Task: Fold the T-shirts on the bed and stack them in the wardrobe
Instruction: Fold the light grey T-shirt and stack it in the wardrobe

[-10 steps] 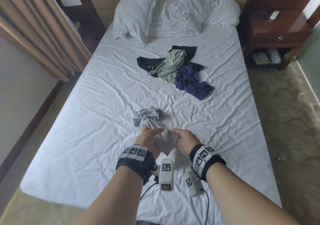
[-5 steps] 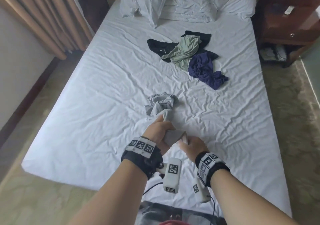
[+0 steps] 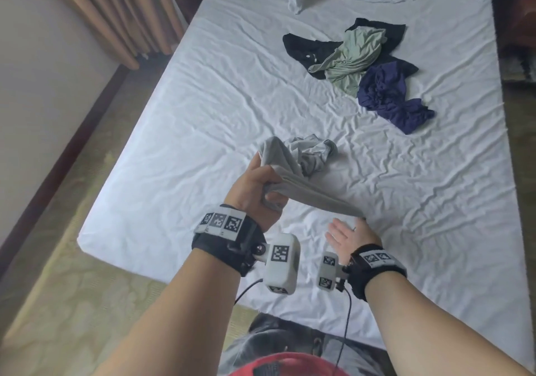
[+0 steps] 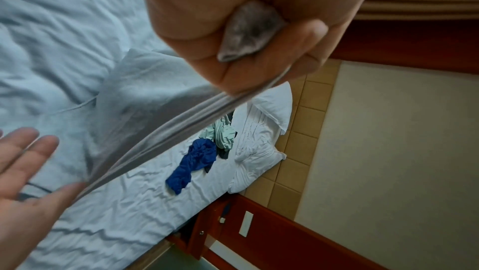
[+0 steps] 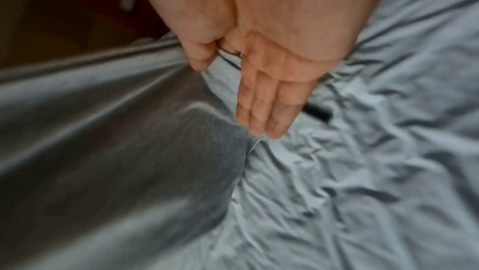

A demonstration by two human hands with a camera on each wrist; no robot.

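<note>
A: Your left hand [image 3: 255, 187] is fisted round one bunched end of the grey T-shirt [image 3: 316, 193]. Your right hand [image 3: 346, 235] pinches the other end between thumb and forefinger, the remaining fingers [image 5: 261, 110] straight.

B: How will it handle?

A: Light and limp, I'd judge. It sags between your hands and will keep no shape unless laid flat. Take it by a seam or hem, not a fistful; a bunched grip hides the corners you need.

B: Which way does it run?

A: The taut edge slants from your raised left hand down to your right, low by the bed [image 3: 203, 114] sheet. The rest trails in a crumple beyond your left hand, on the bed. Further off lie the green [image 3: 356, 54], black [image 3: 301, 48] and navy T-shirts [image 3: 391, 97], unfolded.
</note>
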